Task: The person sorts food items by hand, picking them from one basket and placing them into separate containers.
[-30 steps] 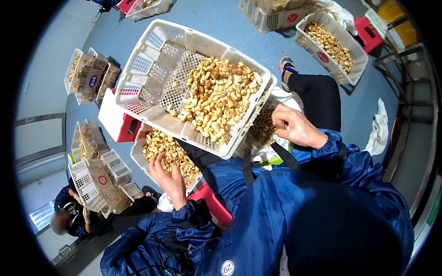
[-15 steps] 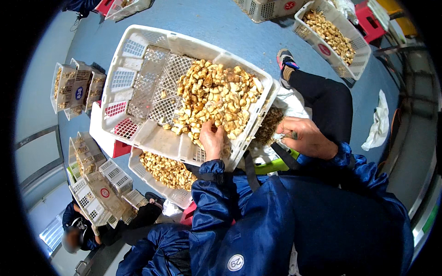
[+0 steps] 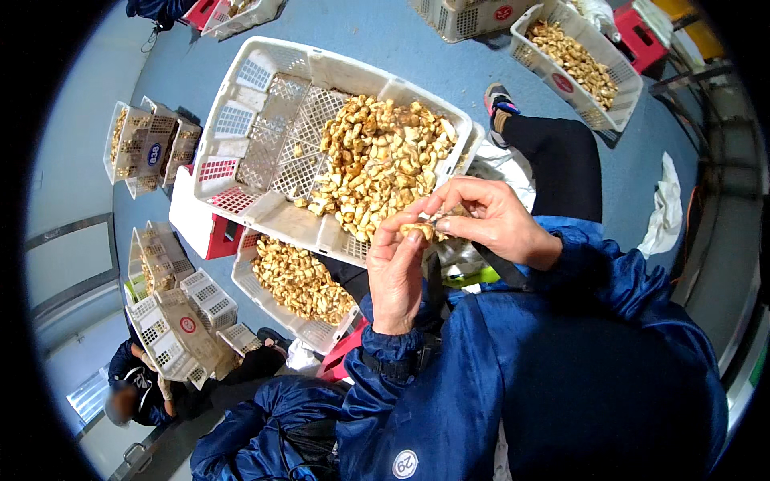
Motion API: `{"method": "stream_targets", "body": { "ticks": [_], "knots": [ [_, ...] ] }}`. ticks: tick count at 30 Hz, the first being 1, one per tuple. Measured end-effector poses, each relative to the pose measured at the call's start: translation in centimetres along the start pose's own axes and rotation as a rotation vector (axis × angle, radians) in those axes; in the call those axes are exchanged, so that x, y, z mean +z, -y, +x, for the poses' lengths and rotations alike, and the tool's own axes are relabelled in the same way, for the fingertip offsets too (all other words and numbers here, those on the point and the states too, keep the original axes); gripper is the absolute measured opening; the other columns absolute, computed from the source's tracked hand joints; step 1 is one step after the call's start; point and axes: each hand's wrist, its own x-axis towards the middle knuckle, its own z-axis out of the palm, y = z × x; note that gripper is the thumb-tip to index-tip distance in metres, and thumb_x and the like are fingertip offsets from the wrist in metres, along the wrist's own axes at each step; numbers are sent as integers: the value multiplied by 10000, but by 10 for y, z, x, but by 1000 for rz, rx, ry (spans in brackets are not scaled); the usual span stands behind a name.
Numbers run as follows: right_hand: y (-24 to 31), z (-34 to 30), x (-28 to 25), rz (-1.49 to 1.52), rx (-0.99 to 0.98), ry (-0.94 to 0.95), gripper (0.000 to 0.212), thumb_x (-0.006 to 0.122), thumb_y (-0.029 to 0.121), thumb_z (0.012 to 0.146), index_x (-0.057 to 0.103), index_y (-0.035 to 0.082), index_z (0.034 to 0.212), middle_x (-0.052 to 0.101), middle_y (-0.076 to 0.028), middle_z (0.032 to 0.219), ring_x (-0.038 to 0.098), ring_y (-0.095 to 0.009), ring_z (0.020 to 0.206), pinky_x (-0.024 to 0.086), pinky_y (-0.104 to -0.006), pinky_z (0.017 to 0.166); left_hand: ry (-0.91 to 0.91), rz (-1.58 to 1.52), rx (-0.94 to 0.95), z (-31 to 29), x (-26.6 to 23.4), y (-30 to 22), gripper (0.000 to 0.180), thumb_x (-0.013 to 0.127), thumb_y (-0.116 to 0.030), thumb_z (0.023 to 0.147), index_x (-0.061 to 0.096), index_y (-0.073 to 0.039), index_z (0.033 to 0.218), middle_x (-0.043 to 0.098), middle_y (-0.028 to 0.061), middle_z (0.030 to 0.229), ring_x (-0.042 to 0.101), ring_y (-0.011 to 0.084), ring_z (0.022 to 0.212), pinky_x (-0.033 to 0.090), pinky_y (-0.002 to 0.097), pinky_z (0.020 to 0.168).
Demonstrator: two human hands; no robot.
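Observation:
My left hand [image 3: 395, 268] pinches a small yellowish-brown mushroom [image 3: 419, 230] over the near right corner of a white plastic crate [image 3: 265, 210]. My right hand [image 3: 497, 223] is closed and meets it from the right, fingertips at the mushroom. Between its thumb and fingers sits what looks like a small knife, mostly hidden. Inside the crate, a heap of similar mushrooms [image 3: 385, 152] fills the right part; the slatted floor shows at left. The crate stands tilted in front of me.
Below the crate at left stands another crate of mushrooms [image 3: 301, 280]. A red stool [image 3: 224, 236] supports the tilted crate's left side. Stacked crates [image 3: 180, 321] stand farther left, near a seated person [image 3: 140, 385]. Another filled crate [image 3: 573, 68] stands at the far right.
My left hand has come out of the heap toward me with a mushroom. My right hand has moved left and up to meet it.

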Motion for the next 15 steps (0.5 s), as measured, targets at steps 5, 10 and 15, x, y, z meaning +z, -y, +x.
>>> {"method": "stream_targets", "body": {
  "ticks": [5,10,15],
  "knots": [
    [9,-15,5,-282,-143,-40,94,638,68,802,586,-10,814,576,-37,819,546,-100,765,439,-262,665,-83,70,-8,-17,-3,0,228,579,-31,916,592,-5,1142,607,103,1140,610,145,990,528,269,838],
    [15,-27,6,-416,-232,-2,90,626,16,815,555,8,762,616,-69,952,562,-111,805,444,-237,706,-75,45,-50,-27,3,-2,289,583,-23,913,560,24,1197,620,107,1105,622,151,962,538,278,853],
    [25,-33,16,-515,-334,-6,86,635,7,780,557,-11,749,639,-114,947,615,-184,831,484,-288,727,-8,279,81,-37,5,1,279,582,-37,923,563,28,1193,650,97,1061,638,146,921,544,273,780]
  ]
}}
